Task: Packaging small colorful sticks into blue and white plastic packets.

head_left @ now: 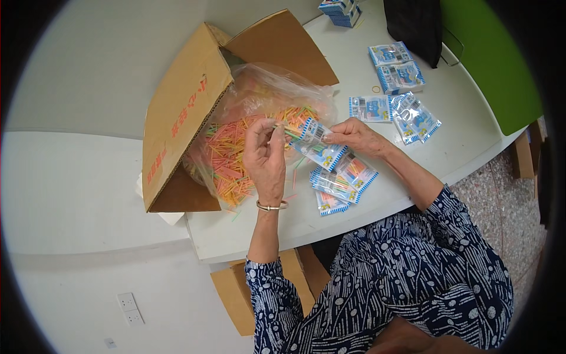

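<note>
My right hand (356, 137) grips a small blue-and-white clear plastic packet (321, 147) by its side, above the table. At the packet's left end, my left hand (265, 162) is closed in a pinch, with a few thin coloured sticks (290, 135) at its fingertips. Whether these lie partly inside the packet is hard to tell. Behind and left of my hands, pink, orange, yellow and green sticks (227, 144) fill a clear plastic bag (265, 79) in a tipped cardboard box (183, 112). Filled packets (354, 177) lie overlapping just below my right hand.
Flat blue-and-white packets (371, 109) and stacked ones (401, 76) lie on the white table (460, 133) to the right. A rubber band (375, 89) is beside them. At the far edge are another packet stack (342, 13) and a black bag (415, 26). Loose sticks lie near the box.
</note>
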Tool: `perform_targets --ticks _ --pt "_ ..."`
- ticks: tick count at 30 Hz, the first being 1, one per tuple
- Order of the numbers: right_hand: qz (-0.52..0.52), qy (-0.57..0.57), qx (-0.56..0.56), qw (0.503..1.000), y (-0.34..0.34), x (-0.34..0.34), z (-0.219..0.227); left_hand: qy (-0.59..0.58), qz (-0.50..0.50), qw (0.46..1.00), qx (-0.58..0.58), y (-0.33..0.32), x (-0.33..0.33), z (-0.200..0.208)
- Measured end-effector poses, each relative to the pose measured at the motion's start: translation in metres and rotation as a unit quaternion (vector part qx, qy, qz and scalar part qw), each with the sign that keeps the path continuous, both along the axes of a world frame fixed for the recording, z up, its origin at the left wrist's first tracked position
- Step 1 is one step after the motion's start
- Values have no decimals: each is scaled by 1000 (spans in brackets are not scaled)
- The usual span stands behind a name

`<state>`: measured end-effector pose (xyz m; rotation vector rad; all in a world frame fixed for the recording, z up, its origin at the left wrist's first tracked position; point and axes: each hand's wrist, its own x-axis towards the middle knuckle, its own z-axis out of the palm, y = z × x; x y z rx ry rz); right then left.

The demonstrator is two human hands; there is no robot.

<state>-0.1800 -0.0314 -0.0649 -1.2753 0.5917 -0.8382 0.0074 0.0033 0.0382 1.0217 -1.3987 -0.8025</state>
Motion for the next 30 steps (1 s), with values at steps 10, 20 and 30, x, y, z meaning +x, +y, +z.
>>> perform_targets --ticks 10,20,30 --pt "2 -32 19 999 4 3 3 -188 -12 982 23 -7 7 -13" --pt "-8 -118 65 991 4 9 -5 -79 -78 990 88 -6 1 -18" --pt "14 -44 45 998 8 6 6 -5 -106 987 119 4 -10 -22"
